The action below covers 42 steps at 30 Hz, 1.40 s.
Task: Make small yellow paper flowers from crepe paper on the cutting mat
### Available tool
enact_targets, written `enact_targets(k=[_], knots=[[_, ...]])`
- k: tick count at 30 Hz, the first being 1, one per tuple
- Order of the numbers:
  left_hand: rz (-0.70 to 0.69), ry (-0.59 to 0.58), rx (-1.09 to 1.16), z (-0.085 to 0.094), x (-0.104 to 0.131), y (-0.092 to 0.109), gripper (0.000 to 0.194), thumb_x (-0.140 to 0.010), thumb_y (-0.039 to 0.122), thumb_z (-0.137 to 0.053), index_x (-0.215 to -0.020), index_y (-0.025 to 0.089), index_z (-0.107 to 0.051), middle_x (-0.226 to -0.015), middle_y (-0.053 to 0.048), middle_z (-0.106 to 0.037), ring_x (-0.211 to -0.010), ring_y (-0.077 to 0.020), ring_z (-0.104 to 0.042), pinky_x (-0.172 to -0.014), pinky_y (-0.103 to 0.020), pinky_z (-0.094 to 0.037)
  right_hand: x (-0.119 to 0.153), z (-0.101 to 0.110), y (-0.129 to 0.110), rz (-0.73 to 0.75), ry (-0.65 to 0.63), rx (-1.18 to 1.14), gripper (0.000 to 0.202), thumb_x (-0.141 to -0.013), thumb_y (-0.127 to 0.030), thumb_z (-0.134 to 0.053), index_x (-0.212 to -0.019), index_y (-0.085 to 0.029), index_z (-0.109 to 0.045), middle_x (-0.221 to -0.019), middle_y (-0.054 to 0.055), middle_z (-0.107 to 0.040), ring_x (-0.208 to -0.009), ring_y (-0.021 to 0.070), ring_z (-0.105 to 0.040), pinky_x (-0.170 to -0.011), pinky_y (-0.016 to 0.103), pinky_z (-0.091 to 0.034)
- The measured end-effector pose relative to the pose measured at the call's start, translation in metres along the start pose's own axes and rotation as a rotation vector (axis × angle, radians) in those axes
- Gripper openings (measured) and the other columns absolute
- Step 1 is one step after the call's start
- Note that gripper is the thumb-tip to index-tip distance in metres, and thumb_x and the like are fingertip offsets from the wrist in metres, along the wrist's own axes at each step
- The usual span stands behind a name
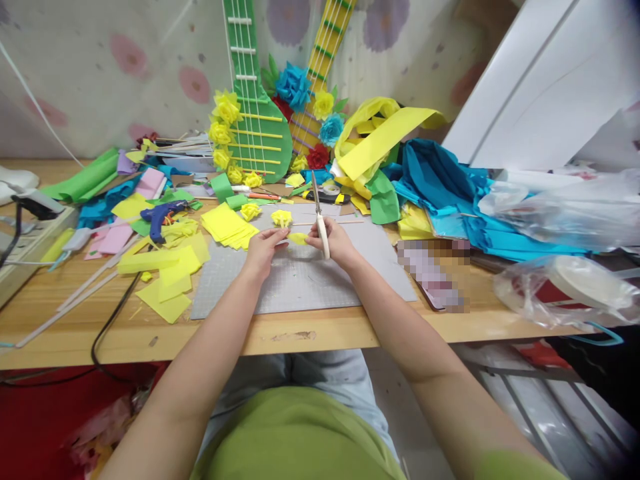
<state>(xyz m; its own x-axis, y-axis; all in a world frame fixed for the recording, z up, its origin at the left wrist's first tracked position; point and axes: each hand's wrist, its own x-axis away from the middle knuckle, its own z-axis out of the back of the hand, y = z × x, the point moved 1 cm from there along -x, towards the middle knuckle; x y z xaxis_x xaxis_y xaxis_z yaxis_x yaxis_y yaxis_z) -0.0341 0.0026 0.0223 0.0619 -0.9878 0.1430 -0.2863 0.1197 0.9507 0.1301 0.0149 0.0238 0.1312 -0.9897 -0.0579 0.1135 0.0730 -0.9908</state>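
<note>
A small yellow crepe-paper petal [299, 238] is stretched between my two hands above the grey cutting mat [310, 287]. My left hand [267, 248] pinches near its left end with thumb and fingers. On the other side, my right hand [334, 241] has the petal's right end at its fingertips. That same hand holds white-handled scissors [321, 223], blades pointing up and away from me. Just beyond my left fingertips is a yellow paper flower [281, 218], in line with a thin stick [335, 222]. Another yellow paper flower [251, 211] lies to its left.
Cut yellow paper squares [229, 225] lie left of my hands, near a blue glue gun [161, 219]. Green [265, 143] and yellow [327, 50] paper guitars stand at the back. Blue crepe paper [450, 180], a phone [433, 273] and a bagged cup [575, 287] are right.
</note>
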Motion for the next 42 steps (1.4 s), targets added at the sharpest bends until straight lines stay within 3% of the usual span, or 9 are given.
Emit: enact_targets(k=[5,9,14,21,24,30,35,38,42], knots=[[-0.068,0.081,-0.04,0.013,-0.009,0.009,0.037,-0.045,0.041,-0.076,-0.068,0.013,-0.066,-0.07,-0.006,-0.064,-0.078,-0.0172,-0.059,-0.069,-0.028,-0.047,-0.001,0.003,0.003,0.019,0.015,0.014,0.037,-0.051,-0.031,-0.069,-0.075,-0.021,-0.043,-0.066,-0.004,-0.056,-0.064,0.0125,-0.055,-0.067,0.031,-0.045],[-0.232,0.335,-0.186,0.049,-0.021,0.034,0.027,-0.053,0.034,-0.071,-0.069,0.013,-0.065,-0.067,-0.002,-0.062,-0.068,-0.0127,-0.057,-0.066,-0.026,-0.047,-0.002,0.006,0.004,0.016,0.028,0.017,0.037,-0.05,-0.031,-0.07,-0.075,-0.021,-0.044,-0.068,-0.003,-0.056,-0.065,0.0126,-0.054,-0.068,0.031,-0.045],[-0.272,0.646,-1.012,0.12,-0.026,0.078,0.024,-0.065,0.032,-0.063,-0.079,0.014,-0.069,-0.063,-0.002,-0.06,-0.067,-0.0166,-0.053,-0.073,-0.034,-0.043,-0.004,0.007,0.005,-0.023,0.035,-0.001,0.039,-0.048,-0.03,-0.07,-0.075,-0.021,-0.043,-0.067,-0.003,-0.056,-0.065,0.013,-0.054,-0.067,0.031,-0.045],[-0.196,0.482,-1.79,0.177,-0.035,0.102,0.036,-0.061,0.023,-0.059,-0.095,0.013,-0.066,-0.099,-0.011,-0.064,-0.094,-0.027,-0.05,-0.082,-0.037,-0.038,-0.004,0.003,0.006,-0.015,0.03,0.026,0.036,-0.05,-0.029,-0.069,-0.075,-0.02,-0.044,-0.068,-0.003,-0.055,-0.062,0.0116,-0.053,-0.063,0.029,-0.043],[-0.272,0.451,-1.801,0.174,-0.035,0.104,0.039,-0.062,0.017,-0.055,-0.1,0.012,-0.064,-0.112,-0.011,-0.06,-0.101,-0.0269,-0.048,-0.087,-0.037,-0.036,-0.002,0.002,0.003,-0.025,0.036,0.023,0.036,-0.05,-0.029,-0.069,-0.074,-0.02,-0.044,-0.066,-0.004,-0.055,-0.062,0.0113,-0.053,-0.063,0.029,-0.043],[-0.473,0.66,-1.478,0.135,-0.023,0.098,0.026,-0.075,0.034,-0.05,-0.082,0.013,-0.064,-0.109,-0.009,-0.061,-0.106,-0.0261,-0.044,-0.094,-0.04,-0.029,-0.001,0.001,0.0,-0.038,0.061,-0.021,0.038,-0.048,-0.029,-0.071,-0.073,-0.02,-0.045,-0.067,-0.003,-0.055,-0.062,0.011,-0.052,-0.062,0.028,-0.042],[-0.578,0.712,-1.333,0.109,-0.019,0.092,0.036,-0.069,0.03,-0.061,-0.1,0.012,-0.057,-0.125,-0.012,-0.049,-0.116,-0.0261,-0.037,-0.099,-0.04,-0.024,0.001,0.0,-0.001,-0.062,0.069,-0.05,0.04,-0.046,-0.032,-0.072,-0.074,-0.019,-0.045,-0.067,-0.004,-0.053,-0.061,0.0097,-0.05,-0.059,0.026,-0.041],[-0.577,0.617,-1.168,0.091,-0.018,0.081,0.022,-0.077,0.033,-0.052,-0.071,0.013,-0.059,-0.101,-0.012,-0.061,-0.104,-0.0243,-0.048,-0.096,-0.041,-0.028,0.001,-0.002,-0.003,-0.067,0.059,-0.061,0.041,-0.046,-0.033,-0.072,-0.073,-0.019,-0.045,-0.067,-0.004,-0.053,-0.058,0.0091,-0.049,-0.057,0.026,-0.041],[-0.504,0.284,-0.634,0.04,-0.008,0.044,0.031,-0.064,0.027,-0.067,-0.092,0.019,-0.055,-0.105,-0.006,-0.059,-0.092,-0.0165,-0.056,-0.087,-0.032,-0.039,0.001,-0.007,-0.003,-0.084,0.045,-0.102,0.043,-0.046,-0.035,-0.071,-0.074,-0.02,-0.043,-0.065,-0.004,-0.052,-0.055,0.0084,-0.047,-0.054,0.025,-0.039]])
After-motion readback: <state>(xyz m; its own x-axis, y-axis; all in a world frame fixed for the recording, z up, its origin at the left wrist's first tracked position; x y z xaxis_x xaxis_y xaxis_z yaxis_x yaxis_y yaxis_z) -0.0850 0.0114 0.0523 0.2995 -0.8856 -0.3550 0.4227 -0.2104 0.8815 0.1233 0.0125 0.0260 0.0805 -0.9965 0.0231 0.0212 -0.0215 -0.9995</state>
